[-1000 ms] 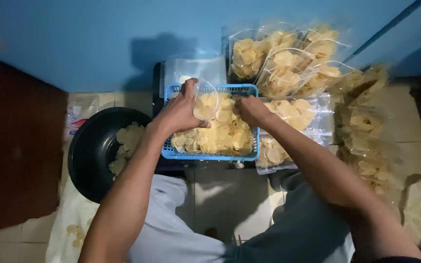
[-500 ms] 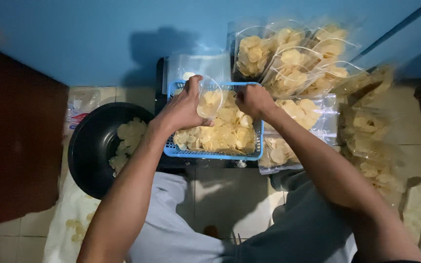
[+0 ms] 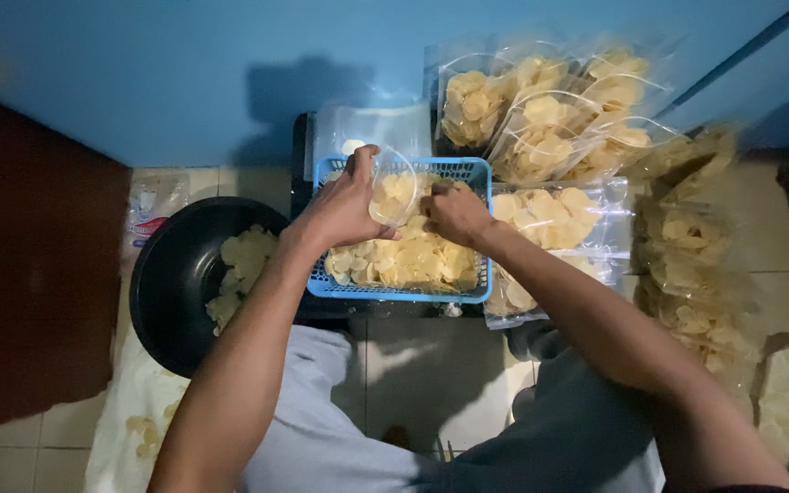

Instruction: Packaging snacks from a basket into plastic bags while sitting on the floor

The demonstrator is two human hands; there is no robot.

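Small clear plastic bag (image 3: 393, 187), mouth held open and partly filled with pale round chips, held just above the far end of a blue rectangular plastic mesh basket (image 3: 401, 290) heaped with the same chips. Left hand (image 3: 344, 205) with fingers closed, pinching the bag's rim at its left side. Right hand (image 3: 454, 216) lowered since half a second ago, from up beside the bag's mouth down into the chip pile just right of the bag, fingers curled closed, apparently on a handful of chips, though the contents cannot be seen. Judged from that drop, another scoop of chips being gathered for the bag. Left of the basket, touching close, a round black pan (image 3: 175, 283) with a few chips inside. Right of and behind the basket, a crowded heap of filled clear chip bags (image 3: 541, 123), pressing against the basket's right rim. Beyond, a blue wall (image 3: 184, 82) close behind the basket. Little free room on either side; open space only above the basket and towards the person's lap.
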